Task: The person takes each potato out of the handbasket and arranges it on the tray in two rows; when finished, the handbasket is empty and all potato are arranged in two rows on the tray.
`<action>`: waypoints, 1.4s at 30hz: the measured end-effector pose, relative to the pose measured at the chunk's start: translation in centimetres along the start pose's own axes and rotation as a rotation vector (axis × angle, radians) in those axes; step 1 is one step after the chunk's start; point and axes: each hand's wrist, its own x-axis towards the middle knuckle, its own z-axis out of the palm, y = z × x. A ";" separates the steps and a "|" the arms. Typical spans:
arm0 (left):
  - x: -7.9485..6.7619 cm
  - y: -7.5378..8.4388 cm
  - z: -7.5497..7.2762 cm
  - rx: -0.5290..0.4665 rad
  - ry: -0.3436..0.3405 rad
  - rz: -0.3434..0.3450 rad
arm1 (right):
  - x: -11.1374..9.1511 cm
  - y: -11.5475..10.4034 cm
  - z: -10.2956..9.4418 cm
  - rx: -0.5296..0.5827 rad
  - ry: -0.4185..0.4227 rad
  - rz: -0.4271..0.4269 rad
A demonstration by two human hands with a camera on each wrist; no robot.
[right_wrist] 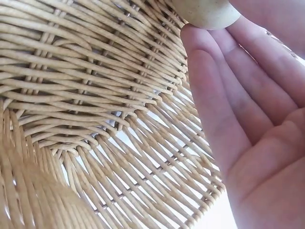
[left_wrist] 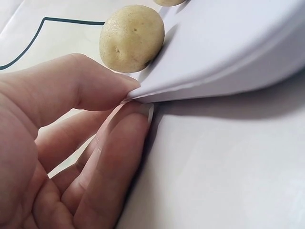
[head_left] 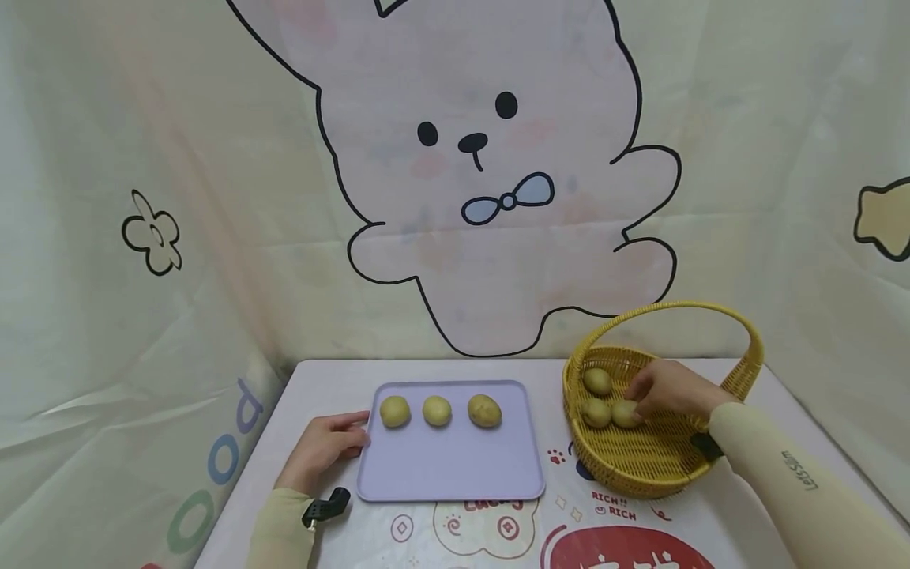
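A lavender tray (head_left: 451, 466) lies on the table with three potatoes in a row, a left potato (head_left: 394, 412), a middle potato (head_left: 437, 411) and a right potato (head_left: 485, 411). My left hand (head_left: 325, 446) pinches the tray's left edge; in the left wrist view the thumb is above the rim and fingers (left_wrist: 126, 157) are below it. Inside the yellow wicker basket (head_left: 640, 474), my right hand (head_left: 671, 387) grips a potato (head_left: 626, 414) at its fingertips, the same potato (right_wrist: 205, 12) topping the right wrist view. Two other potatoes, one behind (head_left: 597, 382) and one beside (head_left: 596, 412), lie left of it.
The basket's tall arched handle (head_left: 682, 305) rises over the right hand and wrist. A printed cloth (head_left: 398, 537) covers the table. Behind stands a fabric backdrop (head_left: 284, 316) with a cartoon animal, close to the table's far edge.
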 end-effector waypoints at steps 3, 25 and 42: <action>0.0 0.0 0.1 0.018 0.006 -0.003 | 0.0 0.0 0.1 0.005 -0.004 -0.003; -0.1 -0.2 0.2 0.007 0.009 -0.007 | -3.5 -1.5 -1.3 0.015 0.074 0.019; -0.1 -0.1 0.1 -0.018 0.008 0.007 | -7.9 -12.2 4.6 0.377 0.106 -0.062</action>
